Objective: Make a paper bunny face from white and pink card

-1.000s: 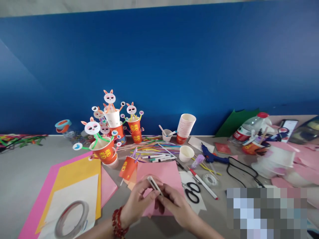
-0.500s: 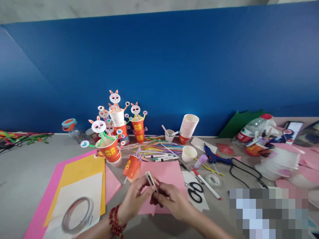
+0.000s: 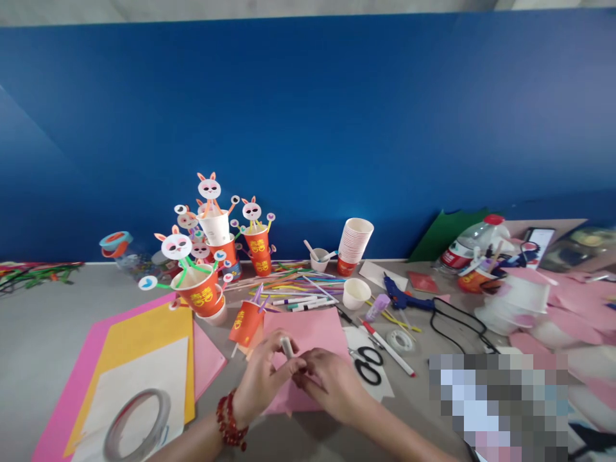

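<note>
White tool (image 3: 287, 347) turned: in left hand (image 3: 261, 380), probably touching right hand (image 3: 334, 384).

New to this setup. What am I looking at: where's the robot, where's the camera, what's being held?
No robot: these are one person's bare hands, seen from a camera worn on their head, looking forward and down. The left hand, with a red bead bracelet at its wrist, holds a slim whitish object, too covered to name. The right hand's fingers meet it, over a pink sheet. Around them on the grey table: scissors, stacked cups, a blue glue gun.
</note>
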`<state>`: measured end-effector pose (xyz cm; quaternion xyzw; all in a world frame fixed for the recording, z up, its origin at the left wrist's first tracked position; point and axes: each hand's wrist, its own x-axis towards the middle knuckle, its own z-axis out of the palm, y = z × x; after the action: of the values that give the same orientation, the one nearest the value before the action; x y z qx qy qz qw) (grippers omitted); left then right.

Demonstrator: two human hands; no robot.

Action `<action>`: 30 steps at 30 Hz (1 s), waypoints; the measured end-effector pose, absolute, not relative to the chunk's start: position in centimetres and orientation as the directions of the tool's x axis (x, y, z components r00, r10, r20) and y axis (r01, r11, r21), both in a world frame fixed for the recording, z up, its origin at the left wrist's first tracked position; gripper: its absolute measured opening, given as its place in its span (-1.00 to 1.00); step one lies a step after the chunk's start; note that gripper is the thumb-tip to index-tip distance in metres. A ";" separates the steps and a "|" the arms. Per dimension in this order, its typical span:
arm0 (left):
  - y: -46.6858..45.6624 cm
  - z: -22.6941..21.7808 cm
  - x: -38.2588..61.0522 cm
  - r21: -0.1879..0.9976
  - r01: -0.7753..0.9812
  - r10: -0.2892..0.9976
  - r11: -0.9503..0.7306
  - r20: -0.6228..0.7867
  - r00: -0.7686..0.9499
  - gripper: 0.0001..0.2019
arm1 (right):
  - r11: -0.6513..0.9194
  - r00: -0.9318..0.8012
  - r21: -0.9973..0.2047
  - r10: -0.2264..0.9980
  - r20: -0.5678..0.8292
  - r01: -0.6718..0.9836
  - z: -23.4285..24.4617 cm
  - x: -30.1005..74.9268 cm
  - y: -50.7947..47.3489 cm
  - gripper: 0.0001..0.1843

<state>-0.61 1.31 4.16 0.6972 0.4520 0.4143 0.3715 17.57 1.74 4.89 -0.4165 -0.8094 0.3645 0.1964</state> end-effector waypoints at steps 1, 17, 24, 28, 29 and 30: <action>1.4 4.2 -0.4 0.890 0.312 0.931 -0.333 0.257 0.260 -0.85 | 0.397 -0.570 -0.747 0.821 0.029 0.534 4.8 17.7 1.8 -0.77; 0.8 2.4 0.2 0.669 0.566 0.849 -0.482 0.197 0.490 -0.88 | 0.394 -0.523 -0.602 0.851 -0.045 0.694 0.0 19.1 2.0 -0.82; 0.0 4.9 -4.1 0.586 0.611 0.845 -0.532 0.406 0.347 -0.74 | 0.380 -0.441 -0.391 0.895 -0.074 0.838 1.4 19.7 3.4 -0.84; -0.3 7.0 -8.9 0.500 0.676 0.733 -0.541 0.674 0.088 -0.78 | 0.393 -0.421 -0.279 0.906 -0.045 0.876 3.3 20.3 5.1 -0.85; -0.3 7.4 -10.0 0.504 0.694 0.691 -0.514 0.722 -0.013 -0.82 | 0.412 -0.428 -0.279 0.904 0.002 0.868 4.1 20.1 5.6 -0.81; -0.2 7.8 -11.0 0.521 0.714 0.646 -0.468 0.753 -0.126 -0.86 | 0.450 -0.453 -0.302 0.889 0.062 0.841 4.9 19.6 6.3 -0.77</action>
<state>-10.98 -0.19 7.78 0.6605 0.5150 0.5455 -0.0311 19.59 6.26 4.93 -0.5120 -0.8447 0.1144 0.1058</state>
